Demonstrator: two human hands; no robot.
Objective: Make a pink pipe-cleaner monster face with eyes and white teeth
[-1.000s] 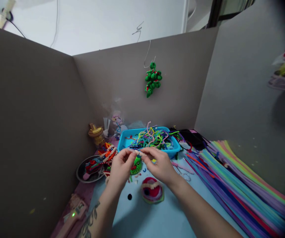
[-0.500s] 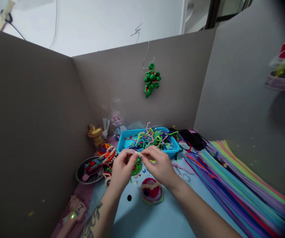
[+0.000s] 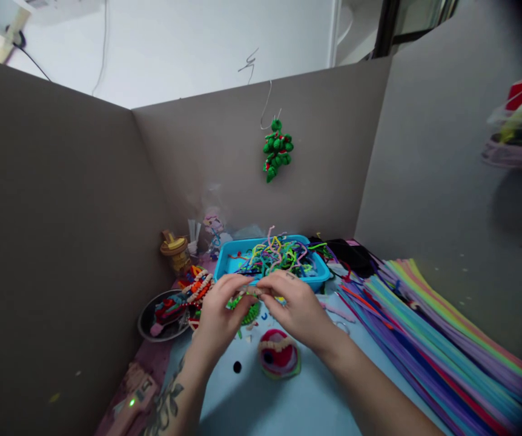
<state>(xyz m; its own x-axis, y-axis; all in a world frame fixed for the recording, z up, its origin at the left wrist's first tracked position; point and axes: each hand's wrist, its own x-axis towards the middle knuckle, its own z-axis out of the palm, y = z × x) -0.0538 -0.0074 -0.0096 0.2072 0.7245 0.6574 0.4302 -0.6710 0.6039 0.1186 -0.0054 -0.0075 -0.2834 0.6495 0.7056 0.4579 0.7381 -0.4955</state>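
A small pale strip (image 3: 252, 290), too small to name surely, is pinched between my two hands above the blue work surface. My left hand (image 3: 219, 312) grips its left end with thumb and fingers; my right hand (image 3: 295, 307) pinches the right end. Below them lies a round red and pink fuzzy piece (image 3: 283, 357) with a cream toothed band and a dark spot. Beside it is a black disc (image 3: 237, 367). A green fuzzy piece (image 3: 251, 313) sits behind my fingers, partly hidden.
A blue tray (image 3: 321, 282) of tangled pipe cleaner offcuts (image 3: 279, 257) stands behind my hands. Long pipe cleaners (image 3: 429, 339) cover the right side. At left are a metal bowl (image 3: 145, 327), a pink glue gun (image 3: 136, 390) and a lidded cup (image 3: 174, 251). Grey panels surround the table.
Both hands have turned slightly and come a little lower, with the pale strip still between the fingertips. The view has shifted a little; the things on the table look unmoved.
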